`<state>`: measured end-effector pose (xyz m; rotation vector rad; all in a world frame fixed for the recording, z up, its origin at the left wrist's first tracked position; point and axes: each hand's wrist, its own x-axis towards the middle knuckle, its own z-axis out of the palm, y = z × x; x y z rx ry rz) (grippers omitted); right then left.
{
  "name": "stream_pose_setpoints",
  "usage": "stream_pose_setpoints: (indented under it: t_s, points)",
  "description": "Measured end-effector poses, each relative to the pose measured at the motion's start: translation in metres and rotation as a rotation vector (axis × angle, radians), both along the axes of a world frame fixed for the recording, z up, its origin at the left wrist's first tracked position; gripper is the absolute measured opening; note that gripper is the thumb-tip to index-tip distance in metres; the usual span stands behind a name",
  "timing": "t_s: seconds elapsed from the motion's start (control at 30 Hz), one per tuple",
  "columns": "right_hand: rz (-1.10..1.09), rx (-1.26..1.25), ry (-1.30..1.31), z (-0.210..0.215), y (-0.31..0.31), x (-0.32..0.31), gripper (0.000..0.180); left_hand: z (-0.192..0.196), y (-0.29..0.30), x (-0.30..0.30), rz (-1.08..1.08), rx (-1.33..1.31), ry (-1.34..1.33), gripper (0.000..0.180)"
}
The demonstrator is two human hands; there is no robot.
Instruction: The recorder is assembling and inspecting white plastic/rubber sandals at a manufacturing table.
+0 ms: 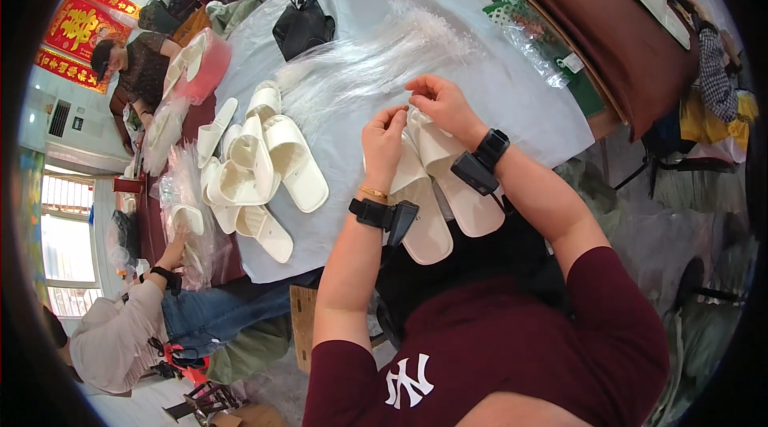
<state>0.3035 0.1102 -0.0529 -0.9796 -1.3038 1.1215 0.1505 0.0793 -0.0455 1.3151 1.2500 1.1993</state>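
Note:
A pair of white open-toed slippers lies side by side at the table's near edge: the left slipper point(425, 223) and the right slipper point(474, 199), with soles toward me. My left hand point(384, 143) is at the far end of the left slipper, its fingers pinched together. Just above the far end of the right slipper, my right hand point(445, 107) has its fingers bent into a pinch, close to the left fingertips. Whatever thin thing the fingers hold is too small to make out. Beyond both hands spreads a loose bundle of clear plastic strands point(376, 59).
Several more white slippers point(296, 163) are heaped left of my hands on the pale-covered table point(528, 127). A black bag point(302, 31) stands farther back. Other people work at the left and far sides. A brown cover point(608, 27) and clear bag point(528, 35) lie right.

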Motion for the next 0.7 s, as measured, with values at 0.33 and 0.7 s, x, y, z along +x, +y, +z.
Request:
stream_pose_setpoints:
  t_s: [0.33,0.7]
  points:
    - [0.054,0.013,-0.134,0.0057,-0.0045,0.0028,0.011,-0.0047,0.0002,-0.0032,0.030,-0.050,0.057,0.023]
    - [0.158,-0.066,0.048,0.0023,-0.0029,0.0017,0.013,-0.0015,-0.0030,-0.0005,0.061,-0.026,-0.048,0.014]
